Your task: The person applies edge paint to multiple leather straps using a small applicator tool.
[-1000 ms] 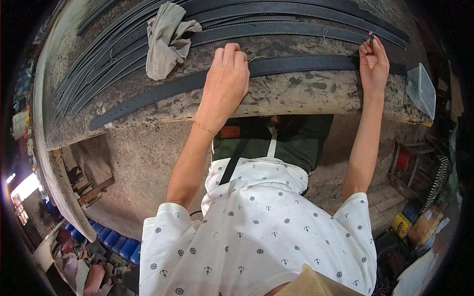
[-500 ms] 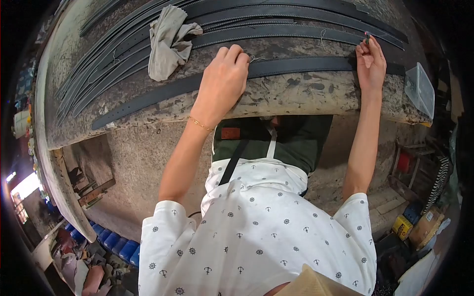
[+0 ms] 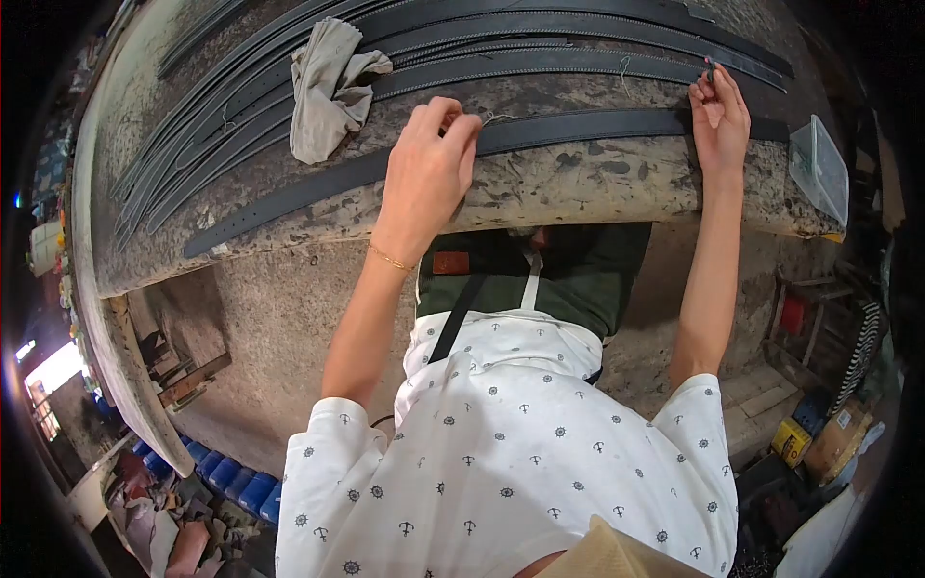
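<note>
A black leather belt strap [image 3: 549, 132] lies lengthwise along the near side of the worktable, with punched holes toward its left end. My left hand [image 3: 431, 159] is over the strap, back of the hand up and fingers curled; its fingertips are mostly hidden. A loose pale thread [image 3: 498, 118] curls at the strap's upper edge, right beside those fingers. Near the strap's right end, my right hand [image 3: 721, 130] is turned palm up with its wrist across the table edge. Its fingertips pinch a small dark object [image 3: 711, 71], too small to name.
Several more black straps with pale edge stitching [image 3: 540, 65] lie across the back of the stained worktable [image 3: 578, 188]. A crumpled grey cloth [image 3: 328, 91] rests on them. At the right edge stands a clear plastic container [image 3: 819, 169]. Blue containers [image 3: 226, 474] line the floor at lower left.
My left hand has shifted slightly down and left, and its fingers have loosened a little. My right hand stays nearly in place, still pinching the small dark object.
</note>
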Demonstrator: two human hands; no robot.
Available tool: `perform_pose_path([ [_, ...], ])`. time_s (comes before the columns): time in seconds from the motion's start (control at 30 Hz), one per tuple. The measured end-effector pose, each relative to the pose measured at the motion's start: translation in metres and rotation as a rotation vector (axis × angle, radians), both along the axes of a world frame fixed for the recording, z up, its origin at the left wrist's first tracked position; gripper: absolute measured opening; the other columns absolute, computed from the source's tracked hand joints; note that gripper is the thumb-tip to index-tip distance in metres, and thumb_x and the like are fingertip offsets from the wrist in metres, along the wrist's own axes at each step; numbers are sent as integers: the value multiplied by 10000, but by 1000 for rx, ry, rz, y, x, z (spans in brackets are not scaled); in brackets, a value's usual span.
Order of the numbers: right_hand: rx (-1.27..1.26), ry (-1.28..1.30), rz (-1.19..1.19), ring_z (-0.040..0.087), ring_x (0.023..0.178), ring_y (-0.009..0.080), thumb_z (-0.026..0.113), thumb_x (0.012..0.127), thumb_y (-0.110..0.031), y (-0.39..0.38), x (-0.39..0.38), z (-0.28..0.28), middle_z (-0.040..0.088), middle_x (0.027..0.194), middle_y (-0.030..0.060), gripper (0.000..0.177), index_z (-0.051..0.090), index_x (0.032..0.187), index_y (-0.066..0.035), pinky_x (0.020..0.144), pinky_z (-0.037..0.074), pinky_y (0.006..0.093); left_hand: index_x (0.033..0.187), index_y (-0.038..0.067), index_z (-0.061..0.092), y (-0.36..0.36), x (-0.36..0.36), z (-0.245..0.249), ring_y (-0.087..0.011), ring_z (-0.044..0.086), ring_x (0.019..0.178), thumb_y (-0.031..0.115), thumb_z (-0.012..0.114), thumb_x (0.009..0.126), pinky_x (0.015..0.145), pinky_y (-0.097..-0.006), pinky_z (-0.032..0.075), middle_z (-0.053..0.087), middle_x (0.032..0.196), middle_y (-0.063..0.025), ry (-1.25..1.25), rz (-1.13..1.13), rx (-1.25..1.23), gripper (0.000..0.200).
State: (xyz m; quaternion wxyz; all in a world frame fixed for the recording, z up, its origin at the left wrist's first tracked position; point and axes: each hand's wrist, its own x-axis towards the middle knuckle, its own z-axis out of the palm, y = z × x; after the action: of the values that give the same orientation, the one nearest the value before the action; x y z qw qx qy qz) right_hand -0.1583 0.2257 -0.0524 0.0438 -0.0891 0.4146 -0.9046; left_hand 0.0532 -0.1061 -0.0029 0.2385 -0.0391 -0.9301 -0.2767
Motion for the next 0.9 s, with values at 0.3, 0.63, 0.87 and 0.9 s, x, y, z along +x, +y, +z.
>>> perform_pose_path([
  [0.3,3,-16,-38,614,801,136,655,988,-69,-2,3,-1,681,941,96,195,690,1145,40,782,564,319,959,-9,699,3,-6,1,-312,609,889,31,692,871,782,-416,523,621,954,-125,-86,-26,-211,97],
  [0.63,13,-7,-28,608,802,130,653,991,-75,-5,5,3,671,913,76,199,692,1154,31,777,561,318,887,-38,622,0,-21,10,-374,612,887,59,647,882,792,-456,519,573,902,-176,-227,-106,-344,100],
  [0.87,11,9,3,623,813,130,654,991,-81,-1,1,-2,682,915,78,198,697,1155,22,781,563,313,880,-42,588,-4,-18,0,-387,607,838,31,645,855,748,-469,513,561,891,-181,-154,-79,-228,96],
  [0.9,11,9,4,623,813,130,654,991,-81,-2,1,-2,682,915,78,198,697,1155,22,781,563,313,880,-42,588,-2,-15,-1,-387,607,838,31,645,855,748,-469,513,561,891,-181,-154,-78,-227,96],
])
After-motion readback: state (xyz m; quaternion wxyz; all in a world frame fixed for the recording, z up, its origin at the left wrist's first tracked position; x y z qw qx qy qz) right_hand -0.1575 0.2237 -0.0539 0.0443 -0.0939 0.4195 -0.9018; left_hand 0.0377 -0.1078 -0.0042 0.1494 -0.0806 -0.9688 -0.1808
